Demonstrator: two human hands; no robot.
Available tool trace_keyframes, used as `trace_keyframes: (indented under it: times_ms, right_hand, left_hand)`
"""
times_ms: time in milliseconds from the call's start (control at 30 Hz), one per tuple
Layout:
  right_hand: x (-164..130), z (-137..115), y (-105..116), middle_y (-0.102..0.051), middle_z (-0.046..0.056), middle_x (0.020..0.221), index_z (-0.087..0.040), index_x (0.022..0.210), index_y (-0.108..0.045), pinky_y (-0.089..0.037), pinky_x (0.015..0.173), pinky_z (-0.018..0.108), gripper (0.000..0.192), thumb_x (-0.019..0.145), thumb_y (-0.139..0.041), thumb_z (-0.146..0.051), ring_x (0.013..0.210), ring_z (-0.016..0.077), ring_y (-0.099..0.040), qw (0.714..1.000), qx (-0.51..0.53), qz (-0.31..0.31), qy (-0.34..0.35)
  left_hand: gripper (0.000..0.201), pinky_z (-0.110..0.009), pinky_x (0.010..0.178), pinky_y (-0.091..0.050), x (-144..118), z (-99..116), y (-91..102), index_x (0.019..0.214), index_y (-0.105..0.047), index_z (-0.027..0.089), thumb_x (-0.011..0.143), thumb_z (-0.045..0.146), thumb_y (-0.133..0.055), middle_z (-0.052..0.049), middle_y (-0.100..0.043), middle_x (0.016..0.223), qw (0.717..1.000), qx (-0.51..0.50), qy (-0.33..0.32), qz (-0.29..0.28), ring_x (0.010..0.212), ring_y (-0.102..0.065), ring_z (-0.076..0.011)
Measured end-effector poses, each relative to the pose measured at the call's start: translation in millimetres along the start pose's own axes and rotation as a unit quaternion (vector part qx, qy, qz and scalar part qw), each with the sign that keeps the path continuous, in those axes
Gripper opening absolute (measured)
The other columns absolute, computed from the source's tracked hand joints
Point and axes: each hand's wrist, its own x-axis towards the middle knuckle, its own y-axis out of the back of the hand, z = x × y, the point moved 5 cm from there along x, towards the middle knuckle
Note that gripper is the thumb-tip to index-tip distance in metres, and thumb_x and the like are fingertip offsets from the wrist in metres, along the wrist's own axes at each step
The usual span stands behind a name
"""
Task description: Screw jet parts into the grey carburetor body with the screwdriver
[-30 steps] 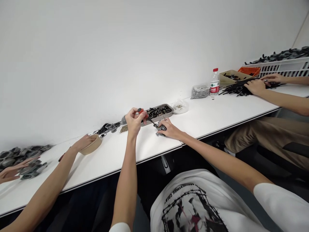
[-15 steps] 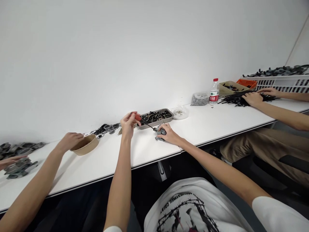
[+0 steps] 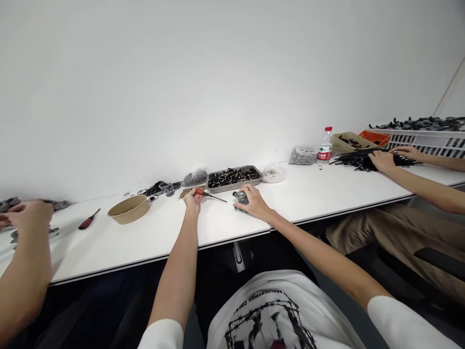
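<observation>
My left hand is closed round the red handle of a screwdriver. Its dark shaft points right, and the tip is apart from the small grey part on that side. Fingers wrapped over its top, my right hand holds this grey housing-like part on the white table; a greenish round face shows on it. Just behind both hands stands a metal tray of small black and brass-coloured pieces. Close to my left hand lies a patch of small brass-coloured bits.
Left are a paper bowl, another screwdriver and a co-worker's hand. Plastic bags, a bottle and black rods under another co-worker's hands are right. A white crate stands beyond.
The screwdriver has come off the grey part, and my left hand has lowered with it. The co-worker's hand on the left has left the bowl, uncovering the other screwdriver.
</observation>
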Motion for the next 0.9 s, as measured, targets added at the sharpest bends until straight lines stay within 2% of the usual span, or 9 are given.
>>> trace_keyframes:
  times_ms: [167, 267, 433, 533, 667, 767, 900]
  right_hand:
    - [7.6, -7.9, 4.8, -0.054, 0.015, 0.118, -0.016, 0.105, -0.058, -0.041, 0.093, 0.049, 0.044, 0.087, -0.062, -0.057, 0.108, 0.0331, -0.048, 0.994, -0.112, 0.002, 0.005]
    - [16.7, -15.2, 12.8, -0.056, 0.017, 0.114, -0.015, 0.096, -0.064, -0.040, 0.092, 0.050, 0.039, 0.085, -0.066, -0.052, 0.108, 0.0355, -0.046, 0.986, -0.164, -0.008, 0.017]
    - [32.0, -23.4, 22.8, -0.064, 0.016, 0.097, -0.015, 0.086, -0.069, -0.038, 0.093, 0.048, 0.030, 0.082, -0.072, -0.044, 0.102, 0.0345, -0.051, 0.974, -0.204, -0.091, 0.044]
    - [35.5, -16.4, 36.9, -0.066, 0.017, 0.096, -0.012, 0.085, -0.069, -0.041, 0.088, 0.042, 0.030, 0.083, -0.069, -0.042, 0.098, 0.0321, -0.055, 0.967, -0.208, -0.142, 0.034]
    - [33.1, 18.0, 71.4, -0.066, 0.016, 0.105, -0.011, 0.097, -0.067, -0.043, 0.075, 0.034, 0.034, 0.086, -0.063, -0.043, 0.095, 0.0286, -0.059, 0.969, -0.148, -0.194, -0.030]
    - [27.5, 57.2, 102.5, -0.064, 0.014, 0.114, -0.015, 0.104, -0.066, -0.044, 0.078, 0.032, 0.034, 0.083, -0.064, -0.040, 0.101, 0.0284, -0.059, 0.967, -0.122, -0.214, -0.058]
    - [16.3, 121.1, 145.6, -0.063, 0.013, 0.111, -0.016, 0.104, -0.068, -0.045, 0.079, 0.032, 0.031, 0.078, -0.065, -0.033, 0.097, 0.0279, -0.060, 0.961, -0.161, -0.205, -0.088]
  left_hand:
    - [0.010, -0.024, 0.045, -0.043, -0.4, -1.9, 8.6, 0.075, -0.055, 0.011, 0.085, 0.011, -0.054, -0.008, -0.065, 0.063, 0.999, 0.009, 0.019, 0.024, 0.043, -0.052, -0.0107]
    - [0.011, -0.023, 0.043, -0.042, -0.7, -2.1, 7.5, 0.076, -0.056, 0.011, 0.085, 0.011, -0.052, -0.008, -0.065, 0.063, 0.999, 0.015, 0.028, 0.025, 0.043, -0.052, -0.0106]
    - [0.009, -0.023, 0.043, -0.042, -0.7, -3.3, 7.0, 0.076, -0.057, 0.011, 0.084, 0.011, -0.054, -0.009, -0.066, 0.066, 0.999, 0.021, 0.038, 0.018, 0.044, -0.053, -0.0114]
    - [0.012, -0.024, 0.043, -0.043, -0.3, -4.0, 7.8, 0.076, -0.058, 0.009, 0.086, 0.012, -0.053, -0.011, -0.066, 0.068, 0.999, 0.024, 0.040, 0.011, 0.043, -0.051, -0.0105]
    - [0.015, -0.023, 0.047, -0.046, 0.3, -5.2, 8.9, 0.078, -0.057, 0.009, 0.091, 0.014, -0.051, -0.007, -0.066, 0.069, 0.998, 0.031, 0.046, 0.007, 0.045, -0.050, -0.0083]
    - [0.014, -0.021, 0.050, -0.047, 0.4, -6.0, 8.9, 0.084, -0.058, 0.011, 0.093, 0.019, -0.053, -0.002, -0.064, 0.072, 0.998, 0.031, 0.051, 0.005, 0.050, -0.051, -0.0072]
    - [0.013, -0.024, 0.046, -0.044, 0.4, -6.0, 8.4, 0.077, -0.058, 0.012, 0.089, 0.012, -0.053, -0.009, -0.066, 0.069, 0.999, 0.020, 0.045, 0.005, 0.048, -0.050, -0.0105]
